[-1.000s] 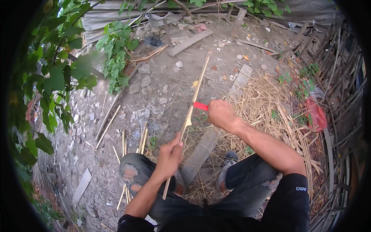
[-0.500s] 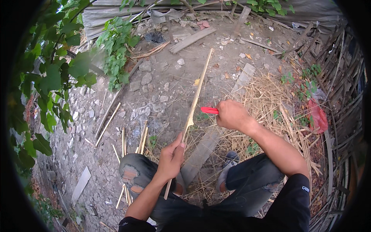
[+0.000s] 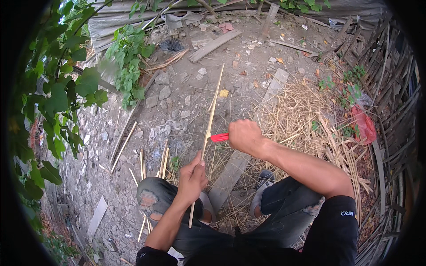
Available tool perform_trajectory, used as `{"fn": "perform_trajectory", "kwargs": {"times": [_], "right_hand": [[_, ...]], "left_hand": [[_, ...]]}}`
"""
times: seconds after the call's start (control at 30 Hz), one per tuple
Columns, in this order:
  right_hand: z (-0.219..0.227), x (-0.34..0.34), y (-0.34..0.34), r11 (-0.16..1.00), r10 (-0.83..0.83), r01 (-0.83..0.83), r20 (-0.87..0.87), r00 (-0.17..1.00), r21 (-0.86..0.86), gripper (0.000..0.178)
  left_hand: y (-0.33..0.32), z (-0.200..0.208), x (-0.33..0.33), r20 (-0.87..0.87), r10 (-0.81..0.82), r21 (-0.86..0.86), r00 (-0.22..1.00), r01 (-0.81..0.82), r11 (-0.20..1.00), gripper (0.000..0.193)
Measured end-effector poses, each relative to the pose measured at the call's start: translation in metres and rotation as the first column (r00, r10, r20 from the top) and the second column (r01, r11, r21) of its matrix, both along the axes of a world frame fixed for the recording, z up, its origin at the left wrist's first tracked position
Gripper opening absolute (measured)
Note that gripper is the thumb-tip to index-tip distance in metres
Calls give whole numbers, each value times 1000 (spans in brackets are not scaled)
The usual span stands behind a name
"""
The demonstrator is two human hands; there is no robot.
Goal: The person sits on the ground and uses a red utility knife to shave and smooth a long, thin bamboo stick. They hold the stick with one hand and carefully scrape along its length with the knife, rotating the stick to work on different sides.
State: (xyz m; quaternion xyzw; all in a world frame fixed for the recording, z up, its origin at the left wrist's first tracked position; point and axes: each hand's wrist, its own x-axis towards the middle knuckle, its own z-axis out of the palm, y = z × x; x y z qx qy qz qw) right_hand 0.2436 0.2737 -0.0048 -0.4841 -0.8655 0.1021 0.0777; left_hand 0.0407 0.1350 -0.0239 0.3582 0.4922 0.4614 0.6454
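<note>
My left hand [image 3: 192, 178] is closed round the lower part of a long pale strip of split wood or bamboo [image 3: 214, 106], which points up and away from me between my knees. A short end of the strip sticks out below that hand. In my right hand [image 3: 246, 136] is a red knife [image 3: 219, 138], gripped in a fist. Its red end meets the strip just above my left hand, beside a small raised curl or notch. How much of a blade it has I cannot make out.
A grey plank [image 3: 230, 175] lies between my feet. Pale shavings [image 3: 301, 111] are heaped to the right, near a red plastic bag [image 3: 364, 125] and a stick fence [image 3: 395, 88]. Several cut strips [image 3: 163, 163] stand by my left knee. Leafy vines [image 3: 57, 97] hang at left.
My right hand has moved left and slightly down, bringing the red knife from beside the strip onto it. The strip's far end has swung left and lower.
</note>
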Motion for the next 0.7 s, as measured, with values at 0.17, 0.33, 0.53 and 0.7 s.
{"fn": "perform_trajectory", "kwargs": {"times": [0.17, 0.33, 0.53, 0.7], "right_hand": [[-2, -5, 14, 985, 5, -16, 62, 998, 173, 19], [1, -3, 34, 964, -211, 199, 52, 976, 175, 18], [28, 76, 69, 852, -462, 485, -155, 873, 196, 16], [44, 52, 36, 942, -304, 323, -179, 936, 91, 17]], "left_hand": [[6, 3, -1, 95, 37, -33, 995, -34, 999, 50], [-4, 31, -3, 366, -97, -143, 926, 159, 977, 47], [-33, 19, -13, 371, -100, -42, 923, 125, 991, 49], [-15, 23, -10, 277, -50, 83, 959, 28, 996, 48]]}}
